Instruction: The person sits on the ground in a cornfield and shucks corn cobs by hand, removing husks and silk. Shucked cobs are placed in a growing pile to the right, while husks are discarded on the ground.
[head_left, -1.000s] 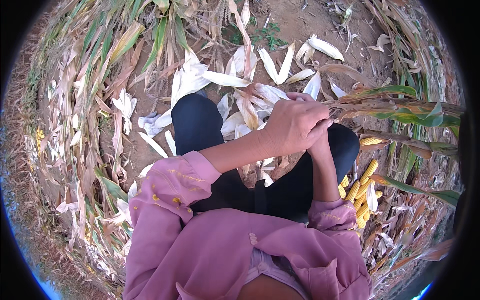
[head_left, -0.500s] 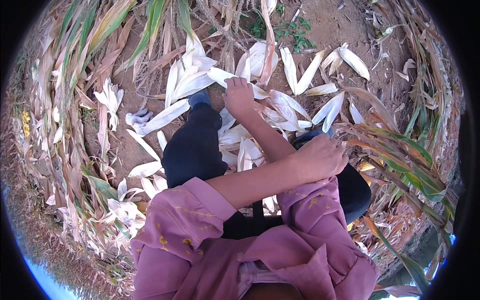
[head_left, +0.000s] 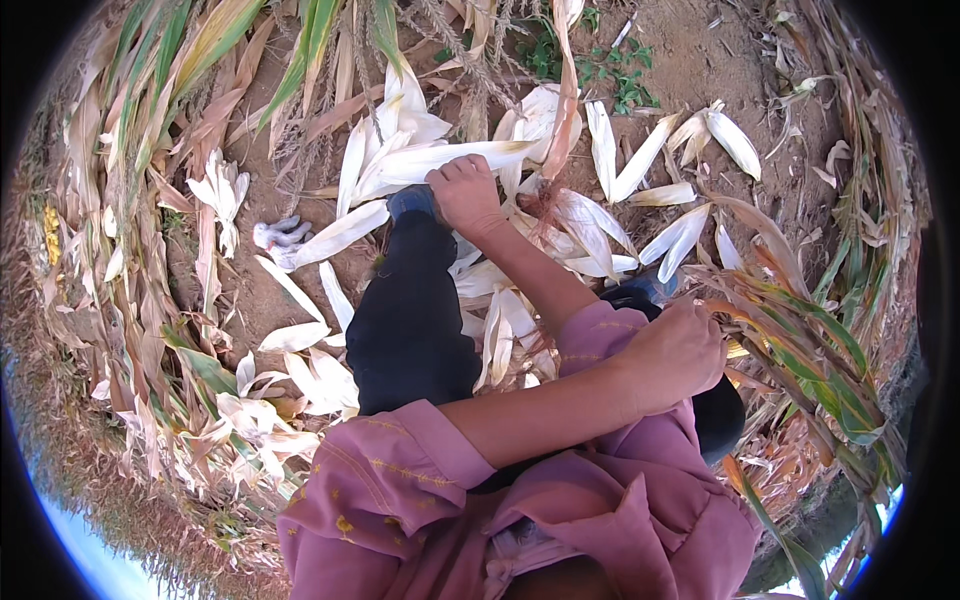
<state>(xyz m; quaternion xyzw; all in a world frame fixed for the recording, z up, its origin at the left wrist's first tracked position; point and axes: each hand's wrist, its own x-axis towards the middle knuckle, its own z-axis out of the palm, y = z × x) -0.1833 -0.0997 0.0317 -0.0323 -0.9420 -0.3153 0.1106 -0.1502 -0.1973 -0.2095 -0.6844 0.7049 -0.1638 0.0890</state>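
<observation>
Crossed at the arms, seen from above, with the left forearm [head_left: 550,405] angled over the right arm [head_left: 540,275]; too close to tell whether in contact. Reaching across the body to the right with the left hand [head_left: 680,350], curled inward with its back upward and fingertips largely hidden. Extended forward and to the left with the right hand [head_left: 465,190], bent at the fingers, with knuckles up and palm out of view.
</observation>
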